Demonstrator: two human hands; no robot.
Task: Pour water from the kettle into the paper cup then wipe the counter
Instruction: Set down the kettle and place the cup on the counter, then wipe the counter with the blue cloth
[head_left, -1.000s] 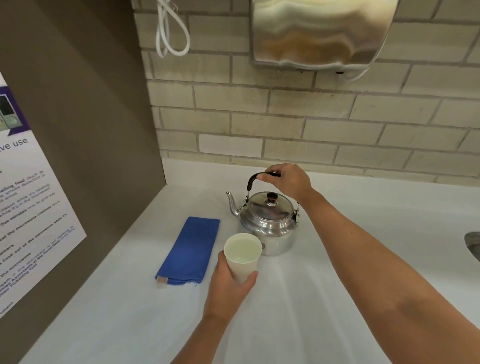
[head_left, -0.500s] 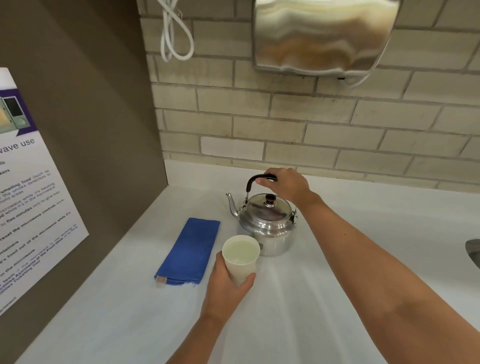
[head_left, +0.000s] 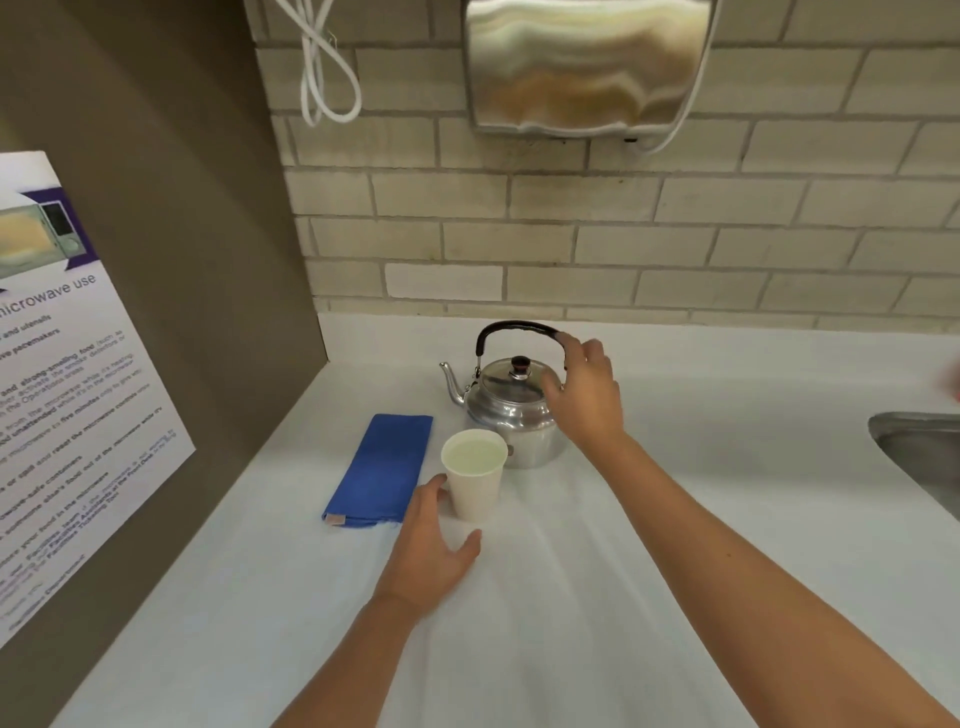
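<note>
Since both hands — left hand (head_left: 431, 551), right hand (head_left: 587, 395) — hang open, the soft blue cloth (head_left: 382, 470) wants pinching at its near edge.

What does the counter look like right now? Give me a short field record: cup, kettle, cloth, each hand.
cup: white paper cup, upright on the counter, holding water
kettle: round steel kettle, upright behind the cup, lid on
cloth: folded blue cloth, flat, left of the cup
left hand: open beside the cup
right hand: open by the kettle's black handle
</note>
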